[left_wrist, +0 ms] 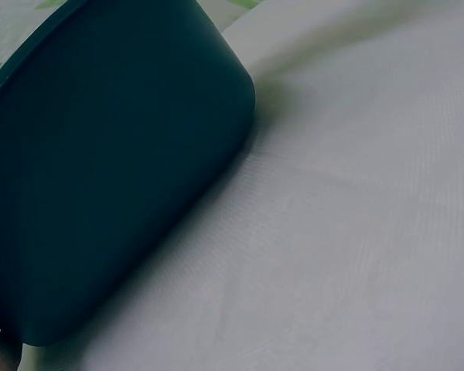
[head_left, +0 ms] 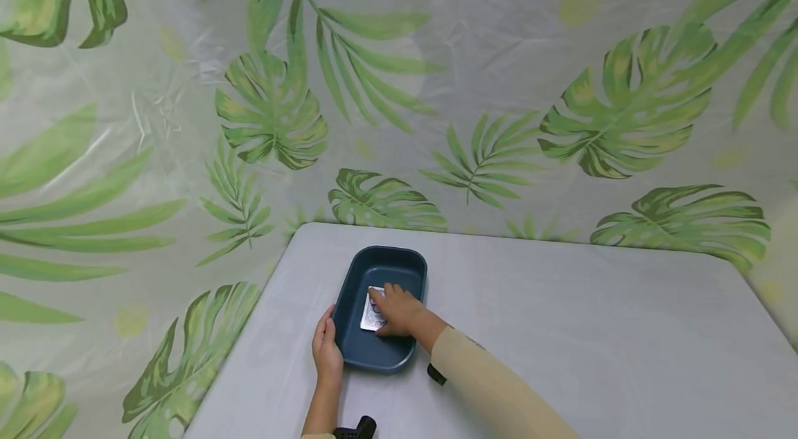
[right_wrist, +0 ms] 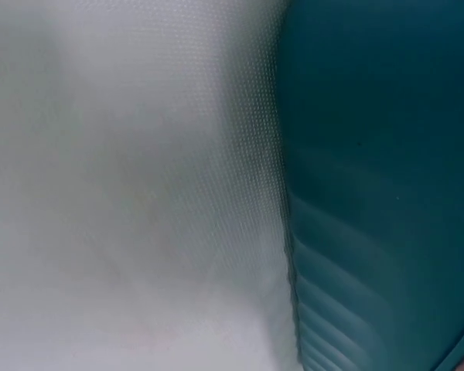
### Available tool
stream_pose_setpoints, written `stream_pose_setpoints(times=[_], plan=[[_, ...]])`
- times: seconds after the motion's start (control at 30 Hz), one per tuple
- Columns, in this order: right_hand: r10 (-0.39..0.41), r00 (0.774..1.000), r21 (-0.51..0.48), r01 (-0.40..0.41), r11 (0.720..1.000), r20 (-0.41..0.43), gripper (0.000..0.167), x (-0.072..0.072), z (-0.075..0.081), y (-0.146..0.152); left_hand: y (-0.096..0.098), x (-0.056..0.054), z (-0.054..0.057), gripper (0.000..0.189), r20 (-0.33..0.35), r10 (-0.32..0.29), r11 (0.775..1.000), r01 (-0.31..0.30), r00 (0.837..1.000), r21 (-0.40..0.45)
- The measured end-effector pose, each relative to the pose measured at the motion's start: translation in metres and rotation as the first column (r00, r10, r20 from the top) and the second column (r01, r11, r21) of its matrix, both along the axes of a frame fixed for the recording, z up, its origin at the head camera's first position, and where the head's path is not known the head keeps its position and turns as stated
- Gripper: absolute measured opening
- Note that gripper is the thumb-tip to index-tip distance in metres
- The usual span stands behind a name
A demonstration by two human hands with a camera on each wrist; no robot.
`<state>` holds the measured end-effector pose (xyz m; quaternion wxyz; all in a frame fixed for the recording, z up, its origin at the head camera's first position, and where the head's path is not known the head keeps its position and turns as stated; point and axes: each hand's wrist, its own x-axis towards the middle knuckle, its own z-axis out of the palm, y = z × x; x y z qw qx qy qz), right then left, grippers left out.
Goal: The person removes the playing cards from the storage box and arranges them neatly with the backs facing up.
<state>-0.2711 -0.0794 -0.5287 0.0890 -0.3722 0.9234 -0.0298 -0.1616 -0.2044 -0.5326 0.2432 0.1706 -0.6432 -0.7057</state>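
A dark blue-green rectangular tray (head_left: 380, 356) with raised walls stands toward the left of the table. My left hand (head_left: 327, 349) lies along its left outer wall, fingers straight against the side. Inside the tray is a flat silvery card-like piece with a dark printed pattern (head_left: 372, 318). My right hand (head_left: 399, 311) reaches over the right rim and holds this piece between thumb and fingers, covering its right part. Each wrist view shows mostly the outer wall of the tray (left_wrist: 116, 154) beside the table, with only a sliver of hand at a lower corner.
A white cloth covers the table (head_left: 580, 335), which stretches well to the right of the tray. Behind and to the left hangs a pale curtain-like sheet (head_left: 480, 65) printed with green leaves. Dark wrist devices (head_left: 357, 428) sit on both forearms.
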Motion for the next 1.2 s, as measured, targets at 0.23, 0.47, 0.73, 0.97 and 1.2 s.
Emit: stream_pose_setpoints(times=[0.23, 0.47, 0.73, 0.97, 1.2], plan=[[0.024, 1.000, 0.025, -0.024, 0.999, 0.012, 0.074, 0.000, 0.004, 0.001, -0.007, -0.009, -0.023, 0.036, 0.001, 0.007, 1.000, -0.007, 1.000, 0.015], [0.058, 0.998, 0.064, -0.056, 0.996, -0.030, 0.070, -0.001, 0.008, 0.002, -0.008, -0.010, -0.026, 0.035, -0.007, 0.017, 1.000, -0.016, 1.000, 0.015], [0.077, 0.996, 0.121, -0.071, 0.990, -0.042, 0.072, -0.001, 0.012, 0.003, 0.001, 0.000, 0.001, 0.034, -0.003, 0.006, 1.000, -0.006, 1.000, 0.006], [0.069, 0.997, 0.136, -0.066, 0.989, -0.016, 0.071, -0.003, 0.015, 0.002, -0.002, -0.005, -0.010, 0.034, -0.004, 0.020, 1.000, -0.020, 1.000, -0.006], [0.094, 0.996, -0.033, -0.094, 0.995, 0.005, 0.071, -0.011, 0.046, 0.020, -0.008, -0.009, -0.029, 0.036, 0.000, 0.046, 0.998, -0.046, 0.999, -0.044]])
